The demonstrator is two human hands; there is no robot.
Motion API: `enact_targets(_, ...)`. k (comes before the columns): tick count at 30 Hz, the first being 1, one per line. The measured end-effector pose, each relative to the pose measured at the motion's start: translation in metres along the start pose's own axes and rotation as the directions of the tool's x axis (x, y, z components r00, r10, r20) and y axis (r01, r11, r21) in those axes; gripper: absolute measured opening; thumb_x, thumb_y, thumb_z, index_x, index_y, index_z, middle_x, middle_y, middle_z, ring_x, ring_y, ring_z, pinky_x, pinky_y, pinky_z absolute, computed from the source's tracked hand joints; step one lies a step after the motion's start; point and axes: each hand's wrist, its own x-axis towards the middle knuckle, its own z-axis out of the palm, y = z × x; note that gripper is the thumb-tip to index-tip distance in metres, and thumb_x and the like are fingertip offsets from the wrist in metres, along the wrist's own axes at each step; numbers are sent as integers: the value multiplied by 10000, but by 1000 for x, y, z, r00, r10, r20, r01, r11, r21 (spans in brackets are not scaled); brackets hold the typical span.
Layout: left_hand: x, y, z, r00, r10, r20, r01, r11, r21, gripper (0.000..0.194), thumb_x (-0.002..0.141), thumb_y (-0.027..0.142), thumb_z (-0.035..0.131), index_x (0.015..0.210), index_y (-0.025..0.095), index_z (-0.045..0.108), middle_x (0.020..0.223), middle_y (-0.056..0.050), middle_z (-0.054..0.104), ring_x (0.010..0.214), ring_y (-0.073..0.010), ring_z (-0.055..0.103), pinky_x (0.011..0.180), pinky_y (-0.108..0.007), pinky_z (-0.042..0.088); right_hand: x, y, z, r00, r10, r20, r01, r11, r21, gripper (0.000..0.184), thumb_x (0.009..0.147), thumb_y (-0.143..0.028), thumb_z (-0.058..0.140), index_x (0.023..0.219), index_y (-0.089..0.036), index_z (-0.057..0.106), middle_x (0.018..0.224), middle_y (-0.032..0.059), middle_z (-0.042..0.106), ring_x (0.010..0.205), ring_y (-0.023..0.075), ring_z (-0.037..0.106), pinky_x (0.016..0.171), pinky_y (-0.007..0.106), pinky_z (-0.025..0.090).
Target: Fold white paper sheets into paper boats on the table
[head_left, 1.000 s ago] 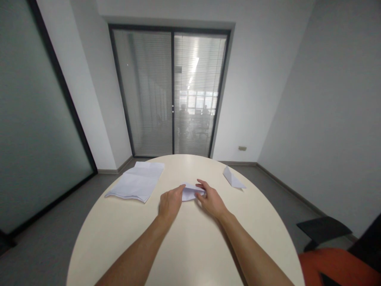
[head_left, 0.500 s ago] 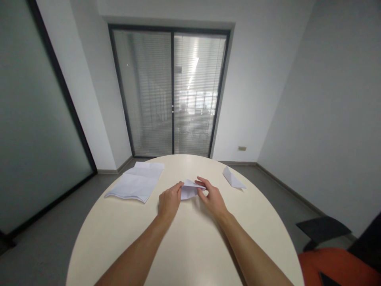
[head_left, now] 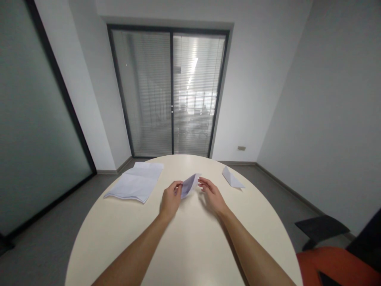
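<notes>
A small folded sheet of white paper (head_left: 188,186) is tilted up above the middle of the table. My left hand (head_left: 171,200) pinches its left edge between thumb and fingers. Just right of the paper is my right hand (head_left: 212,194), its fingers slightly curled and apart, with nothing gripped in them. Whether its fingertips brush the paper's edge I cannot tell. To the right lies a folded white paper piece (head_left: 232,178) with a pointed top. A stack of creased white sheets (head_left: 137,182) rests at the left of the table.
The round cream table (head_left: 184,246) stands before me. An office chair with an orange seat (head_left: 326,264) and a black armrest (head_left: 323,230) is at the lower right. Beyond the table is a glass partition with blinds (head_left: 169,95).
My right hand has let go of the small paper and moved slightly right. The paper's right side has swung upward while my left hand keeps hold.
</notes>
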Motion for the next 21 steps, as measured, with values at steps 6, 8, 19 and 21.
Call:
enact_targets(6,4,0,6,995,-97,-38,82,957,-278,294,842,421,621,962,157,671,951,-113,753,883,-229,717,798,-314,540,1,-4,1,999,-12,49,8,997,76,383,871,-512,634,1084,-201,705,1136,109,730,1050,248,666,975,412,482)
enact_targets(8,5,2,5,990,-140,-36,123,946,-300,299,820,424,645,954,157,672,925,-112,759,855,-230,721,778,-313,539,1,-6,0,999,3,41,-6,996,94,377,848,-518,666,1037,-198,723,1085,102,747,1012,248,679,963,408,488)
enact_targets(19,3,7,2,976,-215,-41,193,934,-300,229,799,353,628,921,168,682,776,-62,759,726,-211,710,664,-271,508,0,-4,-4,998,68,14,-69,995,68,438,809,-550,695,1047,-184,729,1038,107,752,917,238,688,892,394,506)
enact_targets(21,3,7,2,980,-195,-43,174,939,-298,219,797,344,617,909,172,695,795,-58,760,713,-198,699,659,-265,499,0,-5,-3,996,83,14,-84,995,52,465,818,-576,676,1086,-198,723,1075,107,742,919,236,685,890,396,510)
